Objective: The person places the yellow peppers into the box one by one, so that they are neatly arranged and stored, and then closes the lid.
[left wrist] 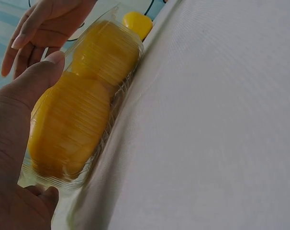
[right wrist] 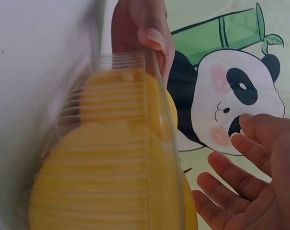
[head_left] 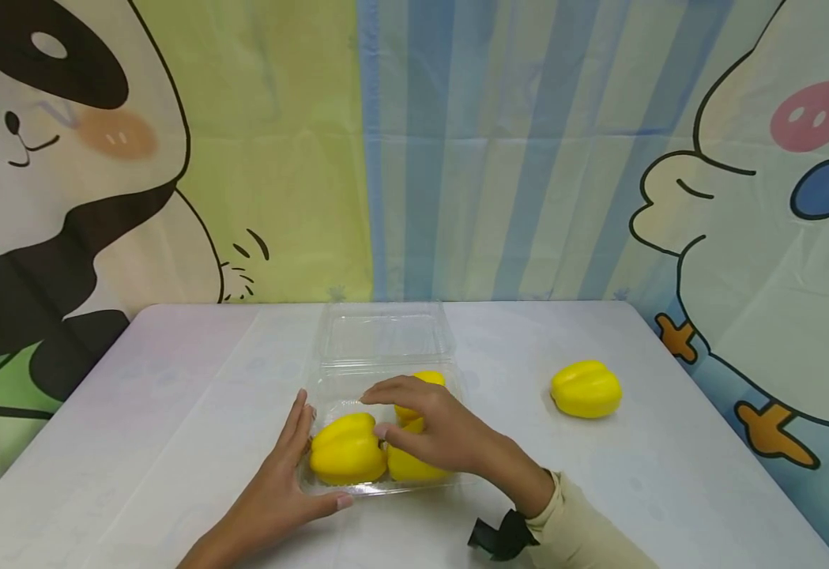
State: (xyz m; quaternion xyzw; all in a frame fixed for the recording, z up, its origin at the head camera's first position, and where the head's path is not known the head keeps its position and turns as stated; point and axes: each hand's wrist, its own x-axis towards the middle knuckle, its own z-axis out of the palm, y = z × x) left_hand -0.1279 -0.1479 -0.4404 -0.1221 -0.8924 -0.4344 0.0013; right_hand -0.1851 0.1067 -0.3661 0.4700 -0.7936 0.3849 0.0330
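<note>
Left hand (head_left: 288, 480), fingers straight, braces the box (head_left: 343, 387) at left; right hand (head_left: 434, 420), grasping nothing, hovers above peppers (head_left: 347, 449). Bumping them could skid the box.

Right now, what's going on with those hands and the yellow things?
A person's left grip rests at the front left corner of a clear plastic box, whose lid is flipped open behind it. Three yellow peppers show inside the box. The right grip is over the peppers, holding nothing. One more yellow pepper lies outside, on the table to the right.
</note>
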